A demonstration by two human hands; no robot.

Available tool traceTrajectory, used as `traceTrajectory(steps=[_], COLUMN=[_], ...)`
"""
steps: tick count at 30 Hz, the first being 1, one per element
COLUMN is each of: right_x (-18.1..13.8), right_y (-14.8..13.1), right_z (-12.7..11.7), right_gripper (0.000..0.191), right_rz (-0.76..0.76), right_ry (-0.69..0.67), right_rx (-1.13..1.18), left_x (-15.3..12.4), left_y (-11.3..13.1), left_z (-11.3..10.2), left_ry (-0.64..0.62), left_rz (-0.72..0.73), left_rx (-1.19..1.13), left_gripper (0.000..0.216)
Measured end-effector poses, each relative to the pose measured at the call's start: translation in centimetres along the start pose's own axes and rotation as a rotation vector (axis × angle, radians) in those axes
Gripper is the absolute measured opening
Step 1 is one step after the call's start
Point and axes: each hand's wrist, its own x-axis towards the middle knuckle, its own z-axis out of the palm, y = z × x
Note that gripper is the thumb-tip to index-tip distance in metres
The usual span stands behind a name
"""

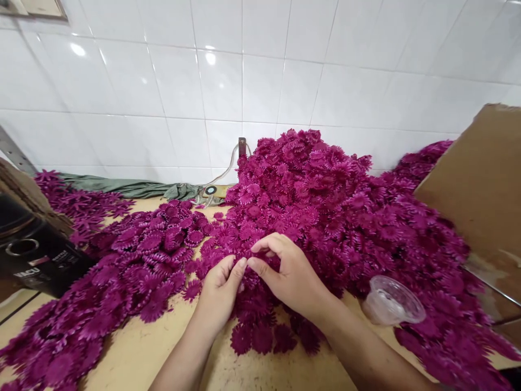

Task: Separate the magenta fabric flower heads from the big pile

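Observation:
A big heap of magenta fabric flower petals (325, 206) rises on the tan table (134, 353) against the white tiled wall. My left hand (220, 290) and my right hand (288, 274) meet at the front foot of the heap, fingertips touching. Both hands pinch at magenta petals (248, 274) there, fingers curled together. A flatter spread of the same petals (134, 266) lies to the left of my hands.
A clear plastic cup (393, 300) lies on its side right of my right wrist. A cardboard box flap (480, 184) stands at the right. A dark box (32, 255) sits at the left edge. Green cloth (134, 188) and a cable (223, 168) lie by the wall.

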Motion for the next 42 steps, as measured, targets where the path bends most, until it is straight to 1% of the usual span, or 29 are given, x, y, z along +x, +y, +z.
traceTrajectory(steps=[2, 4, 5, 8, 10, 11, 13, 14, 15, 16, 17, 18, 19, 21, 22, 23, 24, 25, 26, 28, 30, 32, 34, 36, 38, 40, 42], right_x=[0.0, 0.1, 0.2, 0.7, 1.5, 2.0, 3.2, 3.9, 4.5, 4.9, 5.2, 5.3, 5.1, 4.2, 3.5, 2.7, 2.0, 1.3, 0.8, 0.1, -0.1, 0.0, -0.1, -0.2, -0.1, 0.6, 1.8], right_y=[0.1, 0.2, 0.2, 0.5, 1.5, 2.2, 4.3, 5.4, 6.4, 7.2, 7.6, 7.7, 7.3, 5.5, 4.2, 2.9, 1.7, 0.6, -0.2, -0.9, -0.8, -0.4, -0.1, -0.2, 0.0, 0.8, 2.5], right_z=[0.3, 0.6, 0.8, 1.2, 1.0, 0.6, -0.7, -1.5, -2.4, -3.2, -3.9, -4.3, -4.5, -4.0, -3.4, -2.7, -1.9, -1.1, -0.4, 0.7, 1.3, 1.5, 1.6, 1.9, 2.1, 1.6, 0.3], right_gripper=[0.009, 0.005, 0.002, 0.01, 0.012, 0.012, 0.011, 0.011, 0.012, 0.01, 0.005, 0.01, 0.019, 0.031, 0.03, 0.023, 0.015, 0.009, 0.005, 0.002, 0.008, 0.01, 0.009, 0.011, 0.015, 0.016, 0.014], right_rz=[0.027, 0.035, 0.034, 0.055, 0.1, 0.139, 0.234, 0.312, 0.347, 0.357, 0.339, 0.299, 0.244, 0.107, 0.042, -0.026, -0.075, -0.1, -0.102, -0.038, 0.07, 0.133, 0.108, 0.042, 0.012, 0.03, 0.102], right_ry=[-0.067, -0.11, -0.115, -0.06, 0.033, 0.121, 0.347, 0.499, 0.558, 0.585, 0.618, 0.619, 0.612, 0.554, 0.493, 0.421, 0.314, 0.17, 0.058, -0.052, -0.085, -0.115, -0.114, -0.058, 0.011, 0.119, 0.317], right_rx=[0.056, 0.103, 0.12, 0.17, 0.195, 0.186, 0.125, 0.079, 0.066, 0.051, -0.004, -0.056, -0.115, -0.208, -0.221, -0.215, -0.183, -0.134, -0.094, -0.039, 0.007, 0.054, 0.053, -0.012, -0.059, -0.067, -0.068], left_x=[0.2, 0.4, 0.4, 0.2, -0.2, -0.5, -1.0, -1.3, -1.4, -1.5, -1.5, -1.4, -1.2, -0.7, -0.4, -0.2, 0.0, 0.2, 0.3, 0.5, 0.5, 0.5, 0.4, 0.2, -0.1, -0.7, -1.4], left_y=[-0.3, -0.6, -0.7, -0.7, -0.5, -0.4, -0.2, -0.2, -0.2, -0.2, -0.2, -0.2, -0.3, -0.4, -0.5, -0.6, -0.8, -0.9, -1.1, -1.3, -1.4, -1.5, -1.5, -1.4, -1.4, -1.3, -1.4], left_z=[0.1, 0.1, 0.2, 0.3, 0.3, 0.3, 0.0, -0.2, -0.4, -0.6, -0.7, -0.8, -0.8, -0.6, -0.5, -0.3, -0.2, -0.1, 0.0, 0.0, 0.0, 0.0, 0.1, 0.1, 0.3, 0.4, 0.3], left_ry=[0.01, -0.005, -0.016, -0.036, -0.022, -0.014, 0.003, 0.005, 0.0, -0.009, -0.022, -0.036, -0.049, -0.058, -0.056, -0.052, -0.045, -0.035, -0.023, 0.001, 0.008, 0.018, 0.019, -0.016, -0.058, -0.052, -0.038], left_rz=[0.05, 0.065, 0.058, 0.046, 0.07, 0.083, 0.102, 0.104, 0.099, 0.09, 0.081, 0.072, 0.067, 0.065, 0.067, 0.071, 0.075, 0.079, 0.08, 0.071, 0.054, 0.048, 0.049, 0.048, 0.058, 0.092, 0.119], left_rx=[-0.012, -0.002, 0.014, 0.083, 0.121, 0.135, 0.152, 0.154, 0.148, 0.133, 0.11, 0.084, 0.062, 0.04, 0.036, 0.033, 0.026, 0.015, 0.0, -0.025, -0.033, -0.027, -0.015, 0.004, 0.039, 0.094, 0.15], left_gripper=[0.042, 0.043, 0.044, 0.045, 0.042, 0.04, 0.036, 0.034, 0.032, 0.03, 0.027, 0.025, 0.023, 0.023, 0.025, 0.028, 0.032, 0.035, 0.038, 0.042, 0.046, 0.05, 0.051, 0.047, 0.04, 0.035, 0.032])
